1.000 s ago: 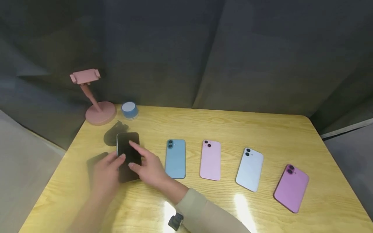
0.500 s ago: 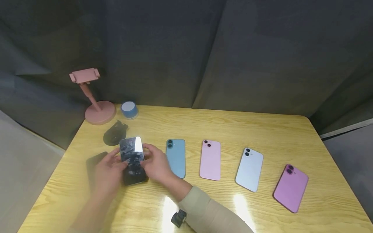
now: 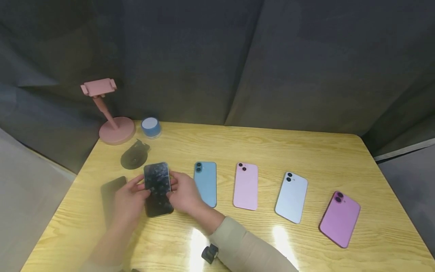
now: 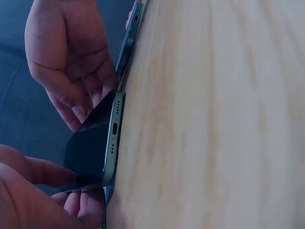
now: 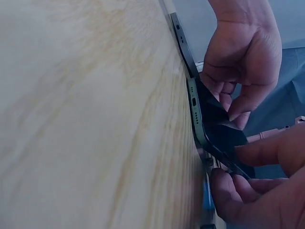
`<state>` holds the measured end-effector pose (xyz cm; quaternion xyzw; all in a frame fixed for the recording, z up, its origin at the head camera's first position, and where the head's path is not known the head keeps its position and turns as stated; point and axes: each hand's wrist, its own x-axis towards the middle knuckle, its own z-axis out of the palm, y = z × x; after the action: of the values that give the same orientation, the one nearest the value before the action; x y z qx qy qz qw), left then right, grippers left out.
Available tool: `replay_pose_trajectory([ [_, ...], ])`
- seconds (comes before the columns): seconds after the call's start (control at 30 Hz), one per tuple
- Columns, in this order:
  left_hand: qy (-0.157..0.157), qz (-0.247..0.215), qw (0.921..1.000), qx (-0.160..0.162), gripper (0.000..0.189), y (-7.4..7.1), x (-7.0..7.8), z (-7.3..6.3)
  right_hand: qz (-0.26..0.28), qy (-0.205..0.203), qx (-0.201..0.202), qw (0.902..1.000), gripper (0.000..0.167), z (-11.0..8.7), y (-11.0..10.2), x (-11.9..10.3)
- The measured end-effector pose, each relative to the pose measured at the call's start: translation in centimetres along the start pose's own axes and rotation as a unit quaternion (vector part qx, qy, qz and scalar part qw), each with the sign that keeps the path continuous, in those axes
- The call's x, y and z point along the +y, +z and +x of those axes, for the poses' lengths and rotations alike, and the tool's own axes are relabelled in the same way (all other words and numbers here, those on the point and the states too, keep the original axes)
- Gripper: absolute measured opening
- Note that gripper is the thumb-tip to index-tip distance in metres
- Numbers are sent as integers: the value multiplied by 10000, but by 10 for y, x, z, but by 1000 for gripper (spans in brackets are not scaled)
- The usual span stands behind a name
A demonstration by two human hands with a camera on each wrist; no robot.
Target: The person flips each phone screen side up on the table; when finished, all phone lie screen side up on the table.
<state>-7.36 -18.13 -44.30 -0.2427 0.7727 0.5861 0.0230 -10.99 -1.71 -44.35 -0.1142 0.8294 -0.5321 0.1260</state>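
Note:
In the head view a phone lies screen up between my two hands, its dark screen smudged with pale reflections. My left hand grips its left long edge, thumb on the front and fingers along the side. On the opposite edge, my right hand holds it with the thumb at the front. The left wrist view shows the phone's pale green end, with a charging port, close to the tabletop; whether it touches is unclear. Beside my right hand lies a blue phone, back up. Another dark phone is partly hidden behind my left hand.
Rightward on the wooden table lie a light pink phone, a white phone and a purple phone. A pink phone stand, a small blue cylinder and a dark rounded object are at the back left.
My right hand has gone from an index finger on the screen to gripping the right edge. The phone has shifted slightly right and towards me, and a bright glare has left its screen.

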Motion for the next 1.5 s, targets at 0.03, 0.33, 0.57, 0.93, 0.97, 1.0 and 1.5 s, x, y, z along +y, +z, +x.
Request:
replay_pose_trajectory([
  [0.03, -11, 24, 10000, -30, 63, 0, 0, 0, -89, -5, -30, 10000, 64, 0, -1, 0],
  [0.33, -47, -75, 9991, -406, 56, 2, 2, 1, 129, 61, -314, 9994, 57, -1, -3, 3],
  [0.57, 1, -517, 9976, -468, 50, 2, 8, -4, -506, 221, -122, 9984, 63, -1, -2, 4],
  [0.93, -11, -602, 9974, -387, 49, 0, 8, -6, -898, 214, -192, 9955, 60, -4, -3, 1],
  [0.97, -20, -580, 9976, -382, 49, 0, 7, -7, -923, 208, -210, 9953, 60, -4, -3, 1],
  [1.0, -25, -577, 9976, -385, 49, 0, 7, -7, -928, 212, -235, 9952, 60, -5, -3, 0],
  [1.5, 343, -320, 9983, -337, 51, 15, 25, -23, -476, 19, -68, 9988, 60, -29, -31, 6],
])
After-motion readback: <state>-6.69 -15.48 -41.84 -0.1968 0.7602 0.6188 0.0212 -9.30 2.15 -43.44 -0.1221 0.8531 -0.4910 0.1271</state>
